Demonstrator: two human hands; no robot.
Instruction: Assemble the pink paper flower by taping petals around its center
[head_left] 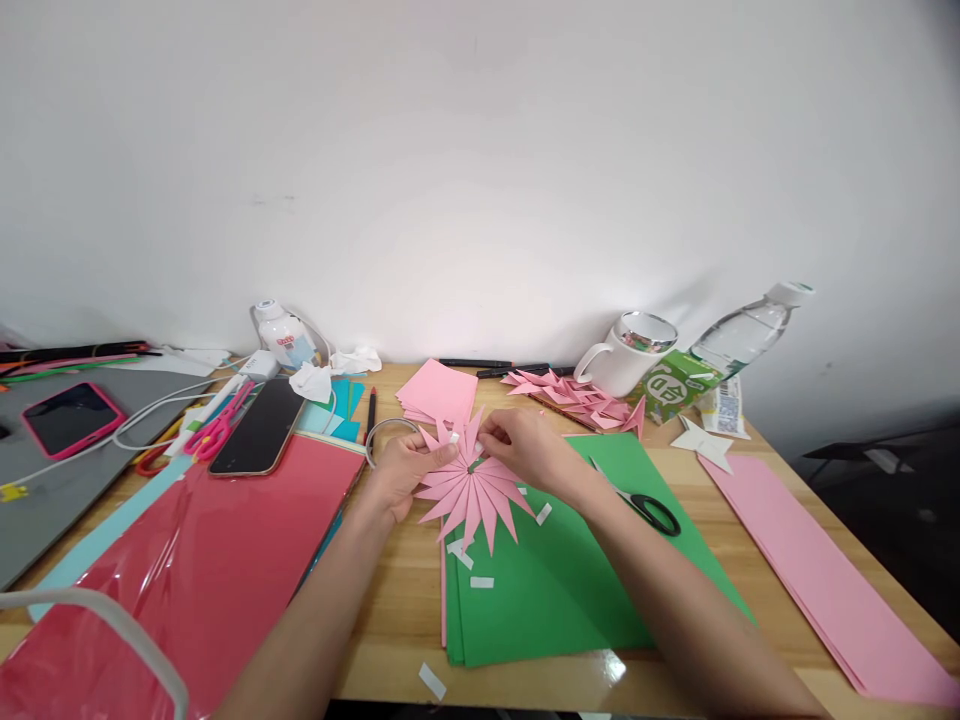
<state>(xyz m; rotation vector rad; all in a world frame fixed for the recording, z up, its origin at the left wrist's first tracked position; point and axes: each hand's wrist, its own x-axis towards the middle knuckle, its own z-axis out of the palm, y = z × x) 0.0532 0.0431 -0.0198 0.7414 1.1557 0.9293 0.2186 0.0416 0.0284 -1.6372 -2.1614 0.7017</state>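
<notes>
A pink folded-paper star (pixel 474 492) with many points is held up over the left edge of the green paper sheets (pixel 570 600). My left hand (pixel 409 468) grips its left side, thumb on top near a small white piece. At its upper right, my right hand (pixel 521 445) has its fingers pinched together at the star's points; a bit of white shows at the fingertips. Small white strips (pixel 482 582) lie scattered on the green paper below. Black-handled scissors (pixel 651 512) rest on the sheets beside my right forearm.
Folded pink pieces (pixel 592 400) lie by a white mug (pixel 628 355), with a tilted water bottle (pixel 750 325) behind. Pink squares (pixel 439 390) sit ahead. Leftward are red paper (pixel 232 560), a phone (pixel 259 428) and pink scissors (pixel 217 425). Pink strips (pixel 817 570) lie right.
</notes>
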